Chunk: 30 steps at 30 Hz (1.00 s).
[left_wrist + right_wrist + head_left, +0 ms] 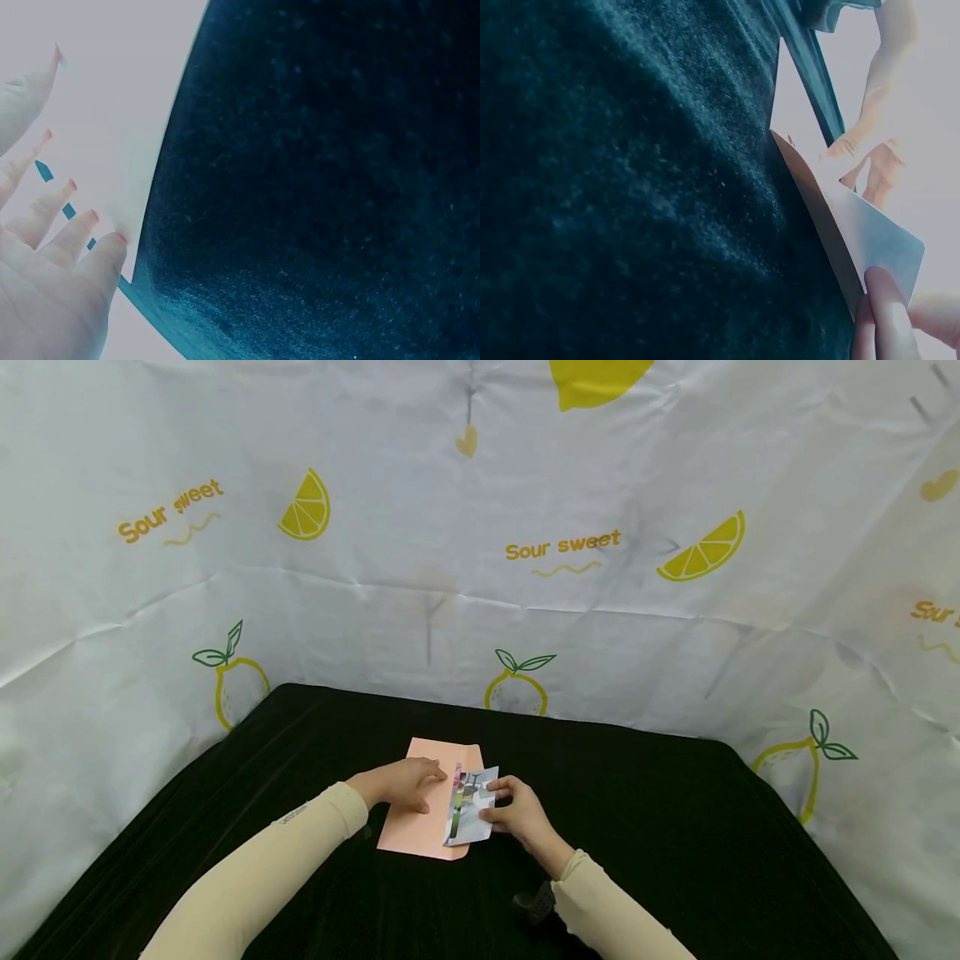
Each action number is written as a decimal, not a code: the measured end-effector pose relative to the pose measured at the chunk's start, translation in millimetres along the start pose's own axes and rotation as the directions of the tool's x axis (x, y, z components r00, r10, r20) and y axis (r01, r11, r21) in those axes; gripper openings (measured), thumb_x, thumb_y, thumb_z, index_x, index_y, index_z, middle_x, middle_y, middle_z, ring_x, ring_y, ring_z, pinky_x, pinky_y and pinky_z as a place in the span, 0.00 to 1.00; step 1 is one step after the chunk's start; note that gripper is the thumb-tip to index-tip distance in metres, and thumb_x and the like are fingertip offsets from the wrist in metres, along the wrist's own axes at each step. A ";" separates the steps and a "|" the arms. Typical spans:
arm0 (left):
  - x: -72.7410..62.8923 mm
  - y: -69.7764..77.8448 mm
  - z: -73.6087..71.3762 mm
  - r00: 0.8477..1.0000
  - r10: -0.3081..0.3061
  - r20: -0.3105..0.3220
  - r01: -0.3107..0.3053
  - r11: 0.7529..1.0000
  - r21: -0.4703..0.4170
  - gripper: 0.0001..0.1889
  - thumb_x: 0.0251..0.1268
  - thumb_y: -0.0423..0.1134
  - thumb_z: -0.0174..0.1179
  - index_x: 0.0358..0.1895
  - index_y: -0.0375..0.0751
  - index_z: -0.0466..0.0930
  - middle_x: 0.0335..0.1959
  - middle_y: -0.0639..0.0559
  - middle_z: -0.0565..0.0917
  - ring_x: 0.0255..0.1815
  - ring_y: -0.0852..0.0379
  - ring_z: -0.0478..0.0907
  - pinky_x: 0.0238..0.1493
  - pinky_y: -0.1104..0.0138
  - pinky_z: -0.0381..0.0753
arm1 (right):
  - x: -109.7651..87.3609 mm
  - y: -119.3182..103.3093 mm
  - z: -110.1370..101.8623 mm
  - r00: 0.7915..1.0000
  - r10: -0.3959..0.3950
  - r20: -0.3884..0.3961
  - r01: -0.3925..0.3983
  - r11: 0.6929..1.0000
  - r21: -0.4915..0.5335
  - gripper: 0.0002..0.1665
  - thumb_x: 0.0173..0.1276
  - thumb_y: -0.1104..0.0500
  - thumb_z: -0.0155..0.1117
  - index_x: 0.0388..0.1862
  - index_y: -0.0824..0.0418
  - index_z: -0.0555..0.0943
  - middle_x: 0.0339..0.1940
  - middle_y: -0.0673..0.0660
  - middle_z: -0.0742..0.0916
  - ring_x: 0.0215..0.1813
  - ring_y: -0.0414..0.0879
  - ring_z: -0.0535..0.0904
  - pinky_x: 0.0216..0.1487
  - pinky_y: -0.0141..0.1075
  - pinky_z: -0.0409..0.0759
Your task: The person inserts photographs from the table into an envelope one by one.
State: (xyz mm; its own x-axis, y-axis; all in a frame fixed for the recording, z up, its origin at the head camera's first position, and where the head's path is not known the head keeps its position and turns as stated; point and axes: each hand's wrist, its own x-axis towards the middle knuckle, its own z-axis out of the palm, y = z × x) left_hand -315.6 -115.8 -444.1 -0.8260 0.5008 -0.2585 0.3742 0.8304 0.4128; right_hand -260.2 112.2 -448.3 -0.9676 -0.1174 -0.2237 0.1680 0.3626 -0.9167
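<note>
A pink envelope [416, 835] lies flat on the dark cloth, with its flap side to the right. On its left part rests my left hand [401, 782], fingers spread and fairly straight. In the left wrist view the envelope [124, 90] looks pale, and the fingertips of the left hand [56, 262] touch it. My right hand [522, 814] pinches the right edge of a small printed picture card [472, 818]. The card overlaps the flap side of the envelope, its left edge in sight. In the right wrist view, fingers [889, 307] lie against the blank-looking card [877, 229].
Dark velvety cloth [637, 827] covers the table. Behind it hangs a white curtain [420, 527] printed with lemons and lettering. A black object [534, 906] shows beside the right sleeve [615, 906]. The left sleeve [262, 868] reaches in from the front left.
</note>
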 end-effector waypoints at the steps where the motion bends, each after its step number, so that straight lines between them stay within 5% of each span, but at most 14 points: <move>1: 0.0 0.0 0.0 1.000 0.000 -0.001 0.000 1.000 -0.001 0.29 0.57 0.42 0.70 0.64 0.47 0.75 0.73 0.46 0.65 0.75 0.46 0.59 0.74 0.52 0.60 | 0.0 0.7 0.5 1.000 -0.004 0.000 0.004 1.000 0.003 0.26 0.58 0.72 0.69 0.55 0.66 0.73 0.48 0.64 0.78 0.38 0.47 0.83 0.36 0.38 0.87; 9: -1.3 0.9 -0.3 1.000 0.004 -0.005 -0.004 1.000 -0.001 0.28 0.58 0.42 0.69 0.64 0.46 0.74 0.73 0.46 0.65 0.76 0.47 0.58 0.75 0.54 0.59 | -6.4 3.3 -1.5 0.999 -0.016 -0.031 0.018 0.998 0.067 0.35 0.64 0.68 0.64 0.68 0.64 0.62 0.49 0.65 0.79 0.37 0.47 0.83 0.35 0.40 0.87; 30: -1.9 2.1 -0.1 1.000 -0.004 -0.007 0.004 1.000 -0.016 0.29 0.57 0.41 0.70 0.64 0.46 0.75 0.73 0.46 0.65 0.76 0.46 0.57 0.75 0.53 0.58 | -10.3 0.7 3.5 0.998 -0.047 -0.035 0.047 0.999 0.001 0.27 0.68 0.70 0.59 0.66 0.67 0.68 0.46 0.64 0.81 0.38 0.45 0.82 0.36 0.37 0.86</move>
State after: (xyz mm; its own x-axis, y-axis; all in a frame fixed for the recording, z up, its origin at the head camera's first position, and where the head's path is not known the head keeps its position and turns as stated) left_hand -313.2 -115.0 -442.6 -0.8306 0.4955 -0.2541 0.3640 0.8285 0.4257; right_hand -249.5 110.5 -447.9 -0.9803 -0.1018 -0.1691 0.1228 0.3560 -0.9264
